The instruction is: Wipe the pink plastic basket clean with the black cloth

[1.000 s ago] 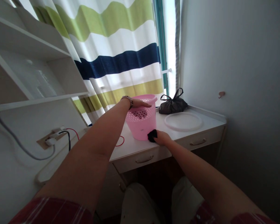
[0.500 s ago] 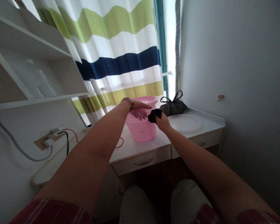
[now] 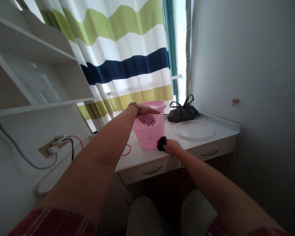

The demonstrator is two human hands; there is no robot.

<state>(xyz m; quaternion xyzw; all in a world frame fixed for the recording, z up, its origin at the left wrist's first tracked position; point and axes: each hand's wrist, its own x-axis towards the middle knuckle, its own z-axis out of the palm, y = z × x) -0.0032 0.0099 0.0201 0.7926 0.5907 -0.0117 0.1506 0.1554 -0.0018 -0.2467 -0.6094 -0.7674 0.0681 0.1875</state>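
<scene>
A pink plastic wastebasket (image 3: 148, 139) with a perforated upper band stands upright on the white desk (image 3: 135, 160). My left hand (image 3: 148, 110) lies over its near rim and grips it, the fingers partly hidden and pointing right. A beaded bracelet (image 3: 135, 106) circles that wrist. Bunched in my right hand (image 3: 173, 146) is a black cloth (image 3: 161, 144), pressed at the lower right side of the basket, close to the desktop.
Behind and to the right sits a tied black plastic bag (image 3: 182, 114). A white ring-shaped lid (image 3: 194, 121) lies flat in front of it. At left are a wall socket with plugs (image 3: 53, 149), a red cable (image 3: 127, 151) and white shelves (image 3: 41, 104). A striped curtain (image 3: 127, 68) hangs behind.
My right hand has moved down with the black cloth, from the basket's upper right side to near its base. My left hand stays on the rim.
</scene>
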